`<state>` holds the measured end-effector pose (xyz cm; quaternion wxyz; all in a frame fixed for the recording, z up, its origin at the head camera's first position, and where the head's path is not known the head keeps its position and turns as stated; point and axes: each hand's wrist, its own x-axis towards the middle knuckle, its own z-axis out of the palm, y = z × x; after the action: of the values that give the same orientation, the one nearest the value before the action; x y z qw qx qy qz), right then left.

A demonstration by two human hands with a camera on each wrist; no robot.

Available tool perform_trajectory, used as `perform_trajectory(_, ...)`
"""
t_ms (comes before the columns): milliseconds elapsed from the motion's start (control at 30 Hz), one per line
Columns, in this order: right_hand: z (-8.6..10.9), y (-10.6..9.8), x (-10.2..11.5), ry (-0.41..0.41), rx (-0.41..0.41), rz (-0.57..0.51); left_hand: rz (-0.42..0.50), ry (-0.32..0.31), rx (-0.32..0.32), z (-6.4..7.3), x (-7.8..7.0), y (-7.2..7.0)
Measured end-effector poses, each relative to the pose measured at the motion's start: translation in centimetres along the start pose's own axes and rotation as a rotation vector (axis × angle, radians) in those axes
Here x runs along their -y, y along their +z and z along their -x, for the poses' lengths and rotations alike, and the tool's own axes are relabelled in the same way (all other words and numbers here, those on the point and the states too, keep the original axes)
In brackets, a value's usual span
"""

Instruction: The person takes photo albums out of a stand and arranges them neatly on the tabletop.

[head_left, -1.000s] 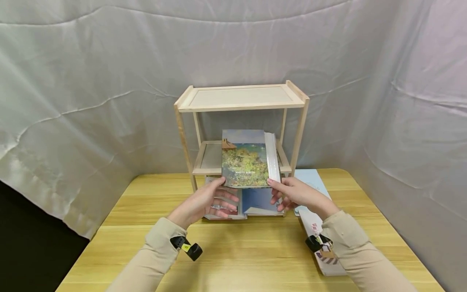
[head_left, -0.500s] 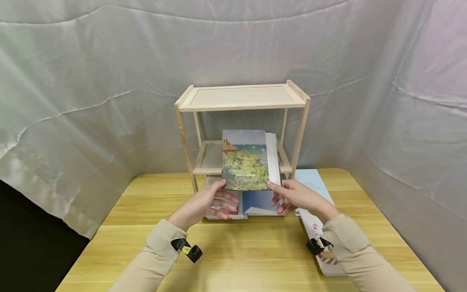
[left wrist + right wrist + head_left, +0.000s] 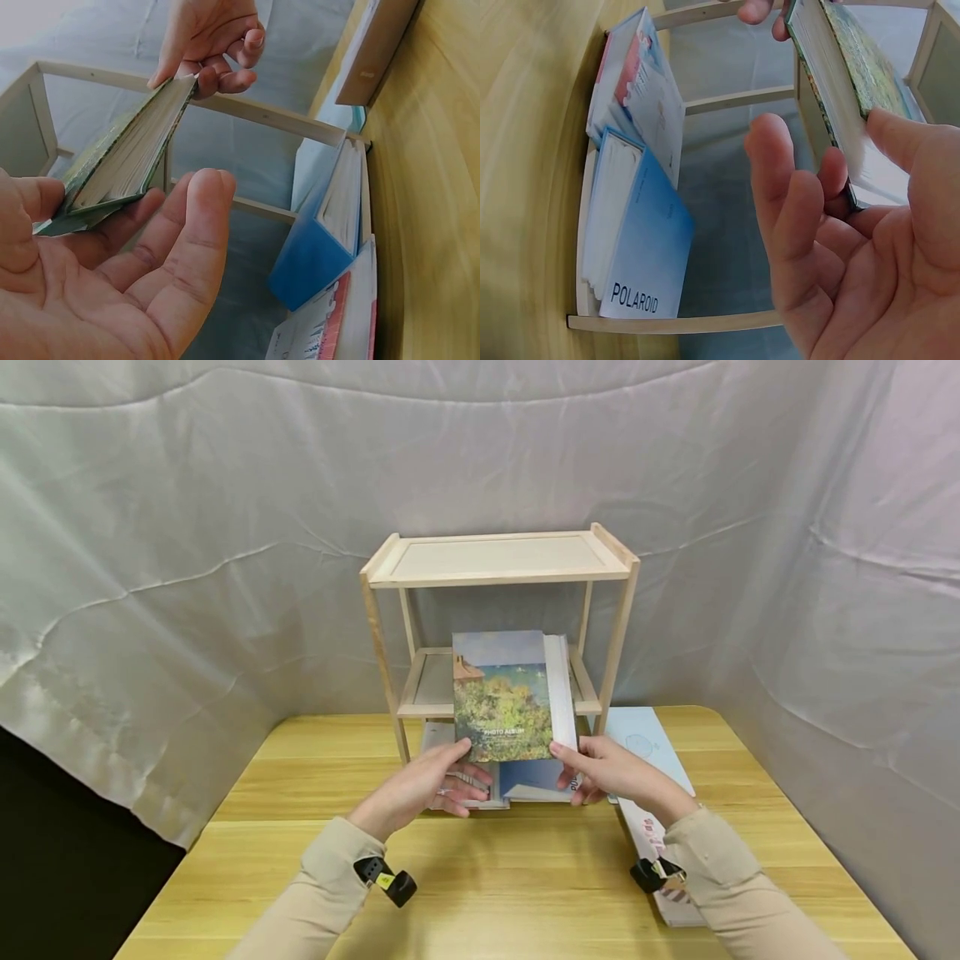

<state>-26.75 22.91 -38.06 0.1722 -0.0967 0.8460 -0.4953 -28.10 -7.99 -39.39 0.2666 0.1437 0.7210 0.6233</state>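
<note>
A photo album point(image 3: 502, 693) with a painted garden-and-sea cover is held in front of the wooden shelf rack point(image 3: 498, 560), its white page edges showing on the right. My left hand point(image 3: 423, 781) pinches its lower left corner, thumb on the cover and index finger beneath. At the lower right corner my right hand point(image 3: 618, 770) pinches it the same way. The other fingers of both hands spread loosely below. In the left wrist view, the album point(image 3: 124, 150) lies between both hands. Behind it, the middle shelf point(image 3: 431, 693) is partly hidden.
On the rack's lowest level lean a blue album point(image 3: 649, 240) marked POLAROID and a white-and-pink book point(image 3: 641, 97). Right of the rack, a pale blue book point(image 3: 648, 743) and a white book or box point(image 3: 675, 906) lie on the wooden table point(image 3: 510, 893). Grey cloth point(image 3: 480, 460) hangs behind.
Both hands have lowered the album slightly, and more of the cover faces the head camera. It has also shifted a touch to the left. The grip stays the same.
</note>
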Motion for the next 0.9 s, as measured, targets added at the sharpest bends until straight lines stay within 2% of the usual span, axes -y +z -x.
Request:
perform_trajectory(233,0.2,0.5,-0.4,0.001,-0.001,0.0,-0.046,0.003,0.011,0.1,0.5,0.0)
perform_trajectory(600,0.7,0.9,-0.6,0.01,-0.037,0.036,-0.12,0.021,-0.058,0.5,0.5,1.0)
perform_trajectory(900,1.1,1.1,-0.8,0.007,-0.029,0.025,-0.117,0.001,-0.08,0.8,0.8,1.6)
